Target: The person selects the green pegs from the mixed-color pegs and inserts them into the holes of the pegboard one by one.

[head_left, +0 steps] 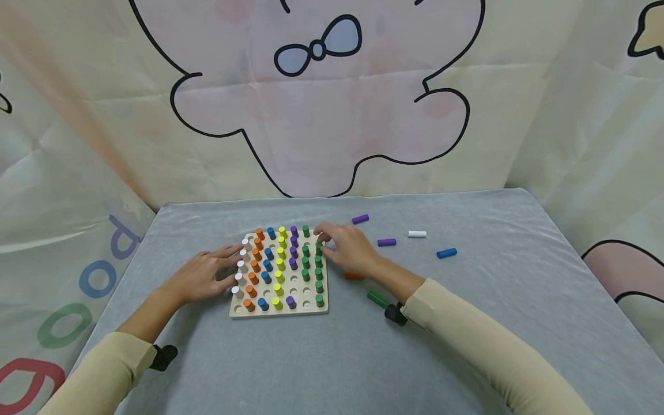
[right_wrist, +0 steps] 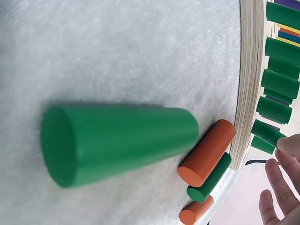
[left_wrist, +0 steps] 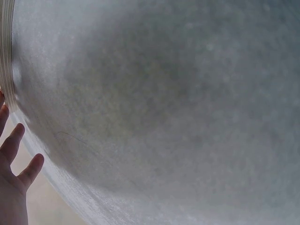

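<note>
In the head view, a wooden pegboard [head_left: 306,310] holds columns of white, orange, blue, yellow, purple and green pegs. My left hand [head_left: 204,274] steadies the board's left side, fingers spread beside the white pegs [head_left: 240,266]; the left wrist view catches those fingers at its left edge. Over the far right corner, my right hand [head_left: 350,248] bends its thumb and fingers about a green peg [right_wrist: 267,132] in the outermost column. That peg stands upright, with the thumb at its top end in the right wrist view. The fingers hide part of the far right corner.
Loose pegs lie right of the board: an orange peg [head_left: 354,276], a green peg [head_left: 377,298], two purple pegs, one of them a nearer purple peg [head_left: 386,242], a white peg [head_left: 417,234] and a blue peg [head_left: 446,253]. The grey cloth [head_left: 290,369] covers the table.
</note>
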A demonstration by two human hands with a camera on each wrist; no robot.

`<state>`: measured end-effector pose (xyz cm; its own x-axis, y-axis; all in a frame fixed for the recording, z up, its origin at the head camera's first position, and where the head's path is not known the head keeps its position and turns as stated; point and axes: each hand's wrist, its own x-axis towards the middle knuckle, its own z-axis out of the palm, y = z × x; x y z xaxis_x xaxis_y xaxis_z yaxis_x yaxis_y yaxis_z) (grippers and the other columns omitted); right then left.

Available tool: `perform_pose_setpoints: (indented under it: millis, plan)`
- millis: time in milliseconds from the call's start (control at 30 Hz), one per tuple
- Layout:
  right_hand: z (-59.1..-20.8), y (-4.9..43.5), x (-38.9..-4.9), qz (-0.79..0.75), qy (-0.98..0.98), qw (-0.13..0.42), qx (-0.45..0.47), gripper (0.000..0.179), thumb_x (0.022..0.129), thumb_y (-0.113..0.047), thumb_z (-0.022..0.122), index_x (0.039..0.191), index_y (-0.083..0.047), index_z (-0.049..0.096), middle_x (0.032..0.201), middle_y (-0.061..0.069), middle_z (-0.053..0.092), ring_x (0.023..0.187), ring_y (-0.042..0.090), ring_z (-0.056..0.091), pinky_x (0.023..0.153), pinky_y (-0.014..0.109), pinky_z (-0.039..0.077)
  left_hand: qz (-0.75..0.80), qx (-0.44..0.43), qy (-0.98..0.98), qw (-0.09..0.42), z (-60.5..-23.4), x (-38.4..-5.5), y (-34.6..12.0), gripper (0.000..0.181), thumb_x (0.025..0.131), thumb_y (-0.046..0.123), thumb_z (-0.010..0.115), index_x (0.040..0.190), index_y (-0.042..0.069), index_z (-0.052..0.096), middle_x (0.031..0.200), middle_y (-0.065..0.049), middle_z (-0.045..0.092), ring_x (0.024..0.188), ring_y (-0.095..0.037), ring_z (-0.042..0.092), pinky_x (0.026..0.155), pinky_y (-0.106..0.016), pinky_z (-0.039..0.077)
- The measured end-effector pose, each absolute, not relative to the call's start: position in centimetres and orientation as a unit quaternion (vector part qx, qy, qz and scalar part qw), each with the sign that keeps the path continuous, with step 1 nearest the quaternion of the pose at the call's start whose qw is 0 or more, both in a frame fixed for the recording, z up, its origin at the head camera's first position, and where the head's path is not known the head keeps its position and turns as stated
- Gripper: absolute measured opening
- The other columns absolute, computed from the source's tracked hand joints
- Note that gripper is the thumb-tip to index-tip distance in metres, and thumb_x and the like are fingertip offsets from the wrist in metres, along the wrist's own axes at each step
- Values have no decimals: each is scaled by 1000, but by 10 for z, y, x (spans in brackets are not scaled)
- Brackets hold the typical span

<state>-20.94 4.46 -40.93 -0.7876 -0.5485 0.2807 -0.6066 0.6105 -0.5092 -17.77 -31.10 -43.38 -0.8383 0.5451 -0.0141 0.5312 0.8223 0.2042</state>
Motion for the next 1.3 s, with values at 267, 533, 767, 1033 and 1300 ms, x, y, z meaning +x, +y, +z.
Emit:
perform_pose_setpoints:
  millis: [267, 533, 767, 1033, 1300]
  plan:
    - [-404, 55, -210, 300, -905, 14, 300, 34, 90, -7, 71, 124, -8, 64, 105, 4, 74, 99, 21, 69, 87, 39, 53, 99, 279, 954, 39, -435, -178, -311, 54, 93, 32, 60, 137, 1, 59, 152, -17, 44, 130, -39, 52, 96, -63, 44]
    - [-398, 83, -212, 288, -911, 8, 295, 31, 90, -8, 71, 121, -7, 65, 101, 2, 75, 91, 20, 70, 75, 35, 54, 101, 283, 953, 34, -434, -178, -310, 53, 93, 32, 61, 136, 1, 59, 152, -16, 45, 131, -39, 51, 95, -62, 44]
    - [-402, 102, -211, 283, -916, -7, 283, 30, 90, -9, 71, 119, -5, 66, 102, 5, 74, 97, 23, 69, 83, 41, 54, 101, 284, 953, 35, -434, -178, -310, 53, 93, 32, 61, 136, 1, 60, 151, -17, 45, 129, -39, 53, 95, -62, 44]
    - [-412, 115, -213, 265, -927, -25, 266, 36, 89, -11, 74, 123, -6, 65, 104, 3, 74, 99, 20, 69, 88, 43, 53, 97, 281, 954, 37, -435, -177, -311, 53, 93, 32, 60, 136, 1, 59, 152, -17, 44, 129, -38, 54, 95, -62, 44]
    - [-420, 119, -211, 263, -925, -52, 268, 34, 87, -13, 77, 120, -10, 67, 102, -2, 74, 103, 20, 65, 94, 45, 49, 99, 282, 954, 33, -435, -177, -310, 53, 93, 32, 60, 136, 1, 60, 152, -16, 45, 127, -37, 55, 95, -62, 45]
